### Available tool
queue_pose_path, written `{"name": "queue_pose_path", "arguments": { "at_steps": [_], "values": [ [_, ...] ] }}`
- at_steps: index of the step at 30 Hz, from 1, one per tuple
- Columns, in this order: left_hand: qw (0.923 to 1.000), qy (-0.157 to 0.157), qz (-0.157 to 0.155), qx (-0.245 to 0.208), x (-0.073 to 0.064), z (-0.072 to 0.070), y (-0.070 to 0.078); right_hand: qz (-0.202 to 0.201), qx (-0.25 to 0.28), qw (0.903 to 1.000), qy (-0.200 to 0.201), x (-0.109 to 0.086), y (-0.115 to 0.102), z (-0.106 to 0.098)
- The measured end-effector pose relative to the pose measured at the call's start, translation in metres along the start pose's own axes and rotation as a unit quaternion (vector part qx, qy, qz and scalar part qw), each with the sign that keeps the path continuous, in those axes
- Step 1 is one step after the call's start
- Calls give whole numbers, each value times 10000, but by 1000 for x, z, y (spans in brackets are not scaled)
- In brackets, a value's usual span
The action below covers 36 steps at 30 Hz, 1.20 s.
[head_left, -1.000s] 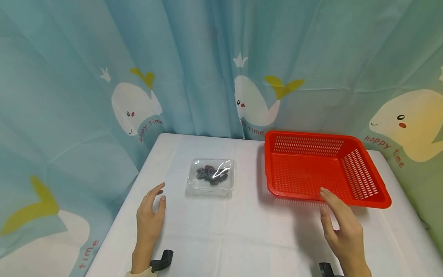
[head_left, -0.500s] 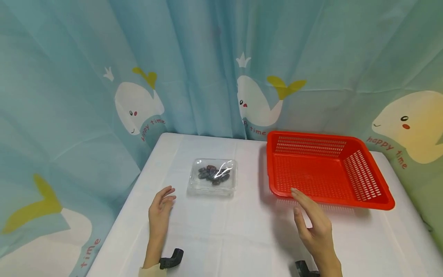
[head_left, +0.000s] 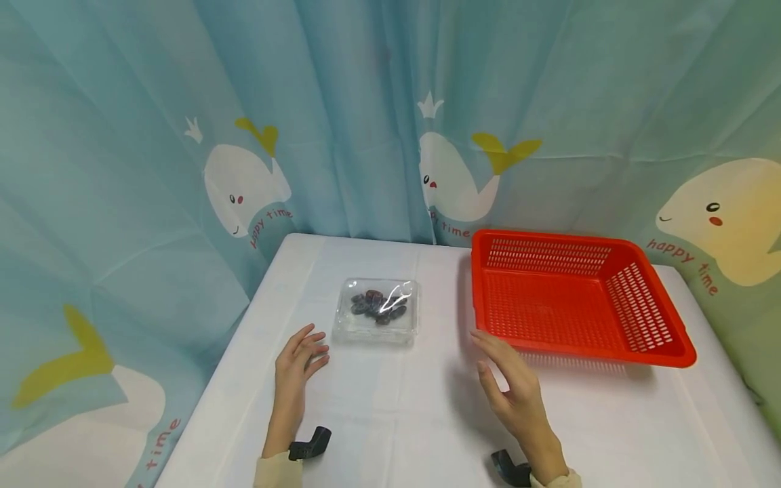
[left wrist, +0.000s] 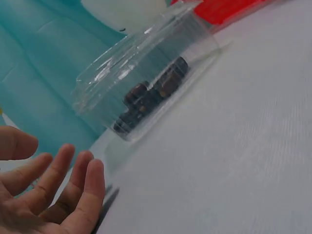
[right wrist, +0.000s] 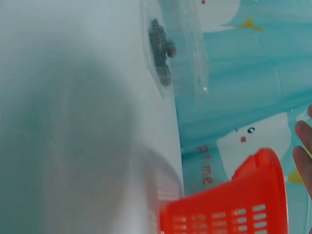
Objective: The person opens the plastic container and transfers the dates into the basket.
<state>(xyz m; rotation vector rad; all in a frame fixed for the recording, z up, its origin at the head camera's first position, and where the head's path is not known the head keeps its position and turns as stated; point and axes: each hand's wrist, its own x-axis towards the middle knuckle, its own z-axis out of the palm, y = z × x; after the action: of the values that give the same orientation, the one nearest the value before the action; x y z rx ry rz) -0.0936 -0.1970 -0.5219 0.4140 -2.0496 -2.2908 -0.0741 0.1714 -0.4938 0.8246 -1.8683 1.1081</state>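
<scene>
A clear plastic box (head_left: 350,330) with a lid stands on the white table, and several dark, wrinkled fruits that look like dates (head_left: 379,306) lie inside it. My left hand (head_left: 295,369) is just in front of the box's near left corner, fingers spread and relaxed, touching nothing. In the left wrist view the fingers (left wrist: 87,190) are apart from the box (left wrist: 146,68). My right hand (head_left: 515,393) hovers above the table, near the front left corner of a red plastic basket (head_left: 662,318); it holds nothing. Only fingertips (right wrist: 304,161) show in the right wrist view.
The perforated basket occupies the back right of the white table (head_left: 390,420). A blue-green curtain (head_left: 360,122) with whale prints hangs behind the table and along both sides. Each wrist wears a black camera mount.
My right hand has moved left, from in front of the basket's middle to its front left corner. My left hand has moved right, nearer the box, its fingers spreading. Box and basket stay put.
</scene>
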Motion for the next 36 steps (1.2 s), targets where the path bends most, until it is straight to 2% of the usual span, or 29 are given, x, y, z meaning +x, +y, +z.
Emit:
{"name": "queue_pose_path", "arguments": {
  "at_steps": [12,17,25,36],
  "values": [
    [9969,-349,-440,-542,7,8,-8,306,64,9974,-657,-1,5,24],
    [9970,-395,-394,-533,10,11,-9,385,-122,9930,-1112,6,6,36],
    [9979,-355,-321,-446,11,17,-9,-3,-380,9838,-1752,19,7,59],
    [9983,-342,-460,-94,16,23,-6,-86,-518,9742,-2197,39,2,93]
  ]
}}
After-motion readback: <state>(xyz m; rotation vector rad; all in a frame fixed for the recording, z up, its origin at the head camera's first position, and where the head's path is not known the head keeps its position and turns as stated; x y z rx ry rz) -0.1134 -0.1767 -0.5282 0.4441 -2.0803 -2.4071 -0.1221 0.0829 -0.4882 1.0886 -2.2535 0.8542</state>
